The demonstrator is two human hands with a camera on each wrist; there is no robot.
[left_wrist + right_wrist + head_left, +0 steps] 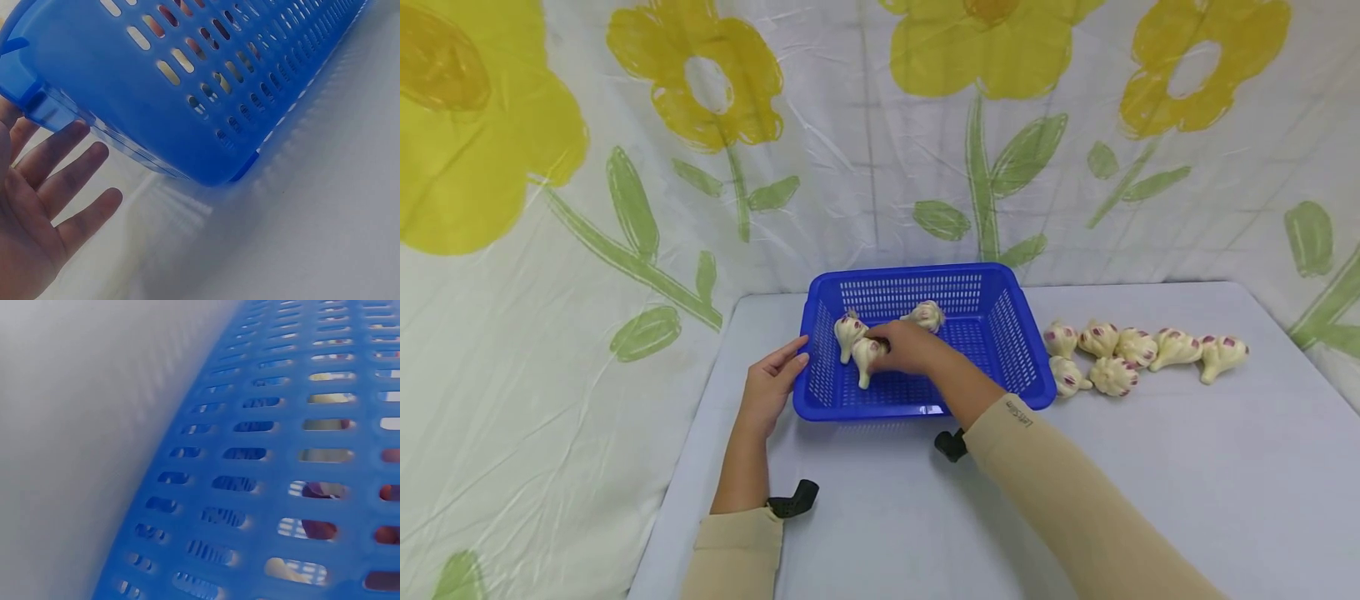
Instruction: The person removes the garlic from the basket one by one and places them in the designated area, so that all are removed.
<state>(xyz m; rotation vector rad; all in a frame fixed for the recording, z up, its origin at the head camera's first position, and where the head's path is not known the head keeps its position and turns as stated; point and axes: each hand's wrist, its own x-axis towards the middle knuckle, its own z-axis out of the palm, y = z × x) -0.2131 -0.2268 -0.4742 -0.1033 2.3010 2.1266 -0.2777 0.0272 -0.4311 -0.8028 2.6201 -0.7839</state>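
A blue plastic basket (917, 411) with slotted walls stands on the table. My left hand (769, 387) touches its left rim; in the left wrist view, the fingers (81, 165) stretch out spread below that rim. Inside the basket, my right hand (910, 346) grips a garlic bulb (867, 360), whose stem end points toward me. Close beside it sits a second garlic bulb (848, 331) near the left wall. A third garlic bulb (927, 315) lies behind the right hand, partly covered by it. Slotted basket wall (294, 437) fills much of the right wrist view, hiding most of that hand.
Several garlic bulbs (1115, 377) lie in two rough rows to the right of the basket, the nearest close against its wall. The white table (880, 517) extends to a hanging cloth (820, 200) with painted flowers behind it.
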